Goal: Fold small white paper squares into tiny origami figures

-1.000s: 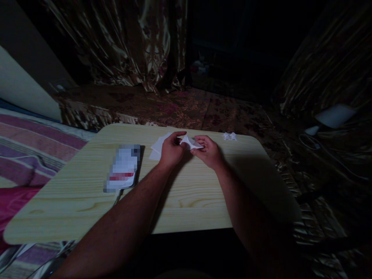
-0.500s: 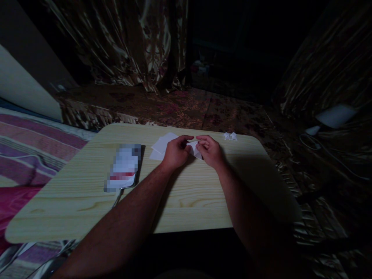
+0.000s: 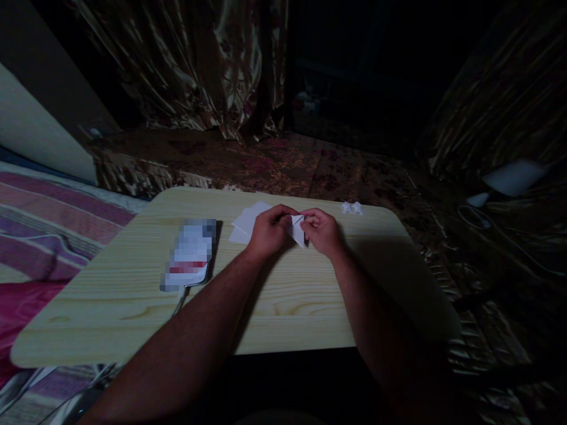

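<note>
Both my hands meet over the far middle of a light wooden table (image 3: 133, 319). My left hand (image 3: 267, 231) and my right hand (image 3: 323, 230) each pinch a small folded white paper piece (image 3: 297, 229) between thumb and fingers, and the piece hangs point down between them. Just behind my left hand lies a small stack of white paper sheets (image 3: 246, 223), partly hidden by the hand. Two tiny folded white paper shapes (image 3: 351, 207) sit near the table's far right edge.
A phone (image 3: 189, 255) lies face up on the table's left half, with a cable running off the near edge. Striped bedding (image 3: 48, 236) is to the left. Dark patterned cloth covers the floor behind, and a white device with cable (image 3: 509, 177) lies at right.
The paper piece has been folded narrower. It was spread wide between my hands, and now it is pressed into a slim point as my hands have come closer together.
</note>
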`<state>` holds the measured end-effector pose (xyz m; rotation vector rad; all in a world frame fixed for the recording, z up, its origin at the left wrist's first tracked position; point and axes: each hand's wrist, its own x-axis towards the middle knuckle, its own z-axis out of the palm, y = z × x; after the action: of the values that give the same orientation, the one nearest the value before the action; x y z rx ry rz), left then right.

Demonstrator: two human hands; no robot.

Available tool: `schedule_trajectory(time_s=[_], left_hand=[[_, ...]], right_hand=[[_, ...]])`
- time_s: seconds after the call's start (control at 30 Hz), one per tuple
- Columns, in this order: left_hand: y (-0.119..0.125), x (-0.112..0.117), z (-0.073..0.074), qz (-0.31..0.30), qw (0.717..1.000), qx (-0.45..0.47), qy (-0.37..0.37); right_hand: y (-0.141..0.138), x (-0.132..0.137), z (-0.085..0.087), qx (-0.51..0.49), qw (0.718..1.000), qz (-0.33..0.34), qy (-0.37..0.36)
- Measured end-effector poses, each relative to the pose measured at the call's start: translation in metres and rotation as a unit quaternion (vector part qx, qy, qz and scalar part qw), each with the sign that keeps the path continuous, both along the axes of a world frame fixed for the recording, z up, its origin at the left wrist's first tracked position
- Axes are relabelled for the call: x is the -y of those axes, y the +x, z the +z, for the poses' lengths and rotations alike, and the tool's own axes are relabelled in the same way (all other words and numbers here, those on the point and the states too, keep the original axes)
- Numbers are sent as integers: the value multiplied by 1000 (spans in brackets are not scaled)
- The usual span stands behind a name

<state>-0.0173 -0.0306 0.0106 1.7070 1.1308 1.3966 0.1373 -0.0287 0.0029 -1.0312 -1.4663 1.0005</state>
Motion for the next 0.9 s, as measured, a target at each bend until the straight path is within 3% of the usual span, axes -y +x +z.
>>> schedule_trajectory(time_s=[0.27,0.6,0.9], left_hand=[[3,8,5,20,999,-23,10],[3,-1,5,-12,978,183,-102],[1,-3,3,-61,960,233,-144]], right_hand=[[1,-1,-1,8,999,-44,-18],[1,-1,-1,3,999,-32,-15],[-1,1,0,19,1000,-2,20]])
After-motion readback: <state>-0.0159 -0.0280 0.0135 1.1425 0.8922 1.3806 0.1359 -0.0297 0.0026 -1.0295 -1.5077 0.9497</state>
